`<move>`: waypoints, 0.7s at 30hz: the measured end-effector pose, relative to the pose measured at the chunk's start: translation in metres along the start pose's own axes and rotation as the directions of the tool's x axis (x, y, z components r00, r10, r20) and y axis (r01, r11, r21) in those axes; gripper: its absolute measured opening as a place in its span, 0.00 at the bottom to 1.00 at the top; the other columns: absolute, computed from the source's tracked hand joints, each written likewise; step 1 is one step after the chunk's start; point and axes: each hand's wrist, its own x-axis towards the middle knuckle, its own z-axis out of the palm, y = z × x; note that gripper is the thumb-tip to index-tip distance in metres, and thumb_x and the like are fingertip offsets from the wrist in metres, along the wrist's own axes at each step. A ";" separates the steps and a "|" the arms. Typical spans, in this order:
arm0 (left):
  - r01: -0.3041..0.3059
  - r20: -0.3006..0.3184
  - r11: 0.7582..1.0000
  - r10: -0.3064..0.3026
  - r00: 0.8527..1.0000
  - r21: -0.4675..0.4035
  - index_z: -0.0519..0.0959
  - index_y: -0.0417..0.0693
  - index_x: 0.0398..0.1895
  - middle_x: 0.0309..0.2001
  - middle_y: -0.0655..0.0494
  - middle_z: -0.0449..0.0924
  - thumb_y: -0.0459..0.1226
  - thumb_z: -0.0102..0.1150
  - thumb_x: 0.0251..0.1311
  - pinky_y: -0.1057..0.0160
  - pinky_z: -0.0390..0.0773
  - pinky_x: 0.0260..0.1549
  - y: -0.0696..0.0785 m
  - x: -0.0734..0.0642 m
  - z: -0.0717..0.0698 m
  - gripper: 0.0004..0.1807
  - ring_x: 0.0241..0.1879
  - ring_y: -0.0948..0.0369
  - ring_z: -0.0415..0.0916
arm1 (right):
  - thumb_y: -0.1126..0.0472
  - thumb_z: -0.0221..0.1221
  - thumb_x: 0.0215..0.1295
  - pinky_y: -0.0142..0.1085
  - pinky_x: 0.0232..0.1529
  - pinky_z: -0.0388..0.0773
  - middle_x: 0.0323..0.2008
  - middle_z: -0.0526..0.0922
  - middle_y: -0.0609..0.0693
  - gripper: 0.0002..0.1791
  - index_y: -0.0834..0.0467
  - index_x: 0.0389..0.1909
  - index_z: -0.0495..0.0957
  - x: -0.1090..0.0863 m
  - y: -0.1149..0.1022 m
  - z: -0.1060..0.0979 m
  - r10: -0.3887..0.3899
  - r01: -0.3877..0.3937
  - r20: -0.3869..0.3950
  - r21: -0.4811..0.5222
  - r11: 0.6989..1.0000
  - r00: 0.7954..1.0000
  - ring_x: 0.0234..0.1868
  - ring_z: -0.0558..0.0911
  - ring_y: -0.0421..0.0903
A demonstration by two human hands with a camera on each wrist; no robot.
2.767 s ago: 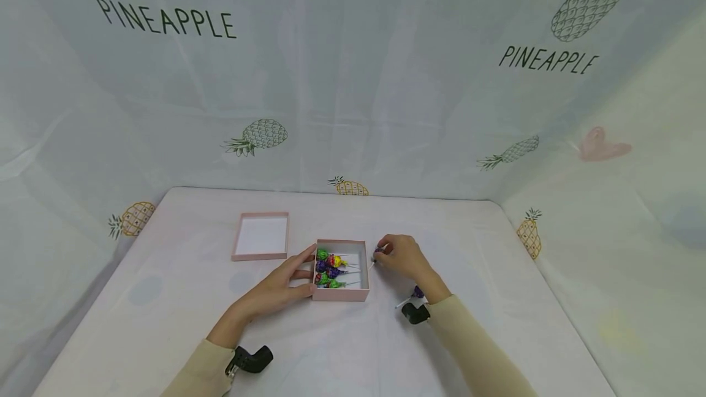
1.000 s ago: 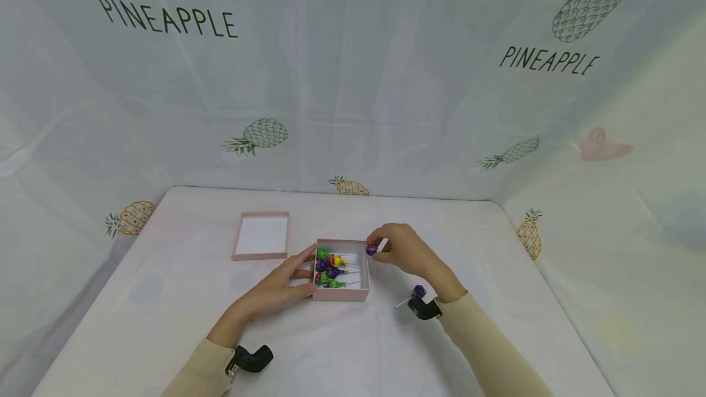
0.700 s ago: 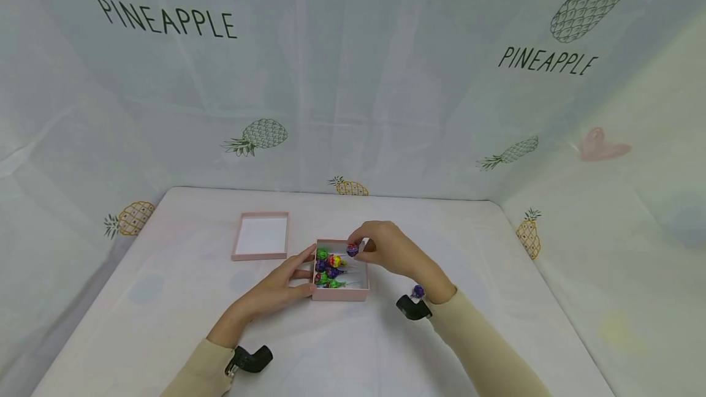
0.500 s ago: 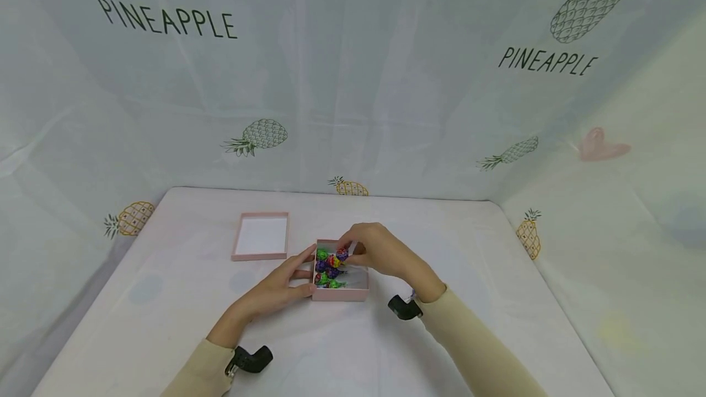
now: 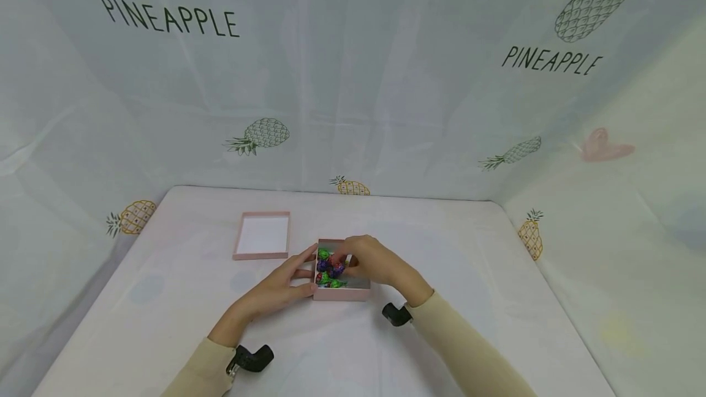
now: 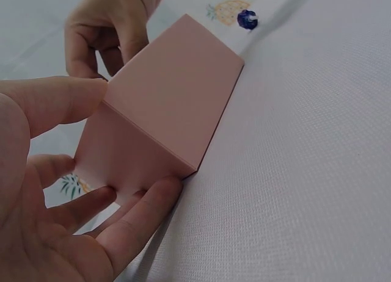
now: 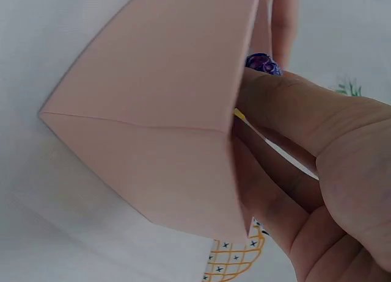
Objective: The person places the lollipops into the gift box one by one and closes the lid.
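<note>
A pink open box (image 5: pixel 342 294) stands on the table with several wrapped lollipops (image 5: pixel 323 276) in its left half, green and purple. My left hand (image 5: pixel 284 280) rests on the box's left side. Its spread fingers touch the wall and the thumb is at the near corner, as the left wrist view shows. My right hand (image 5: pixel 366 260) reaches down over the far right part of the box and pinches a purple lollipop. The fingers mostly cover it. A purple wrapper (image 7: pixel 264 63) shows past the thumb in the right wrist view.
The box's lid (image 5: pixel 261 256) lies inside up on the table, behind the left hand. One more purple lollipop (image 6: pixel 247 19) lies on the tablecloth to the right of the box; the right forearm hides it in the head view. A pineapple-print curtain (image 5: pixel 353 109) hangs behind the table.
The right hand has carried a purple lollipop from the table beside the box over the right rim, then left and down among the others. The left hand and box have stayed put.
</note>
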 end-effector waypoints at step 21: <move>-0.015 0.002 1.000 0.015 1.000 -0.010 0.49 0.63 0.88 0.83 0.46 0.55 0.43 0.66 0.74 0.43 0.71 0.67 -0.001 0.001 0.001 0.47 0.73 0.47 0.72 | 0.69 0.75 0.62 0.28 0.50 0.81 0.45 0.87 0.44 0.14 0.54 0.47 0.91 0.000 -0.003 0.015 -0.022 0.025 0.019 -0.180 0.983 1.000 0.48 0.81 0.39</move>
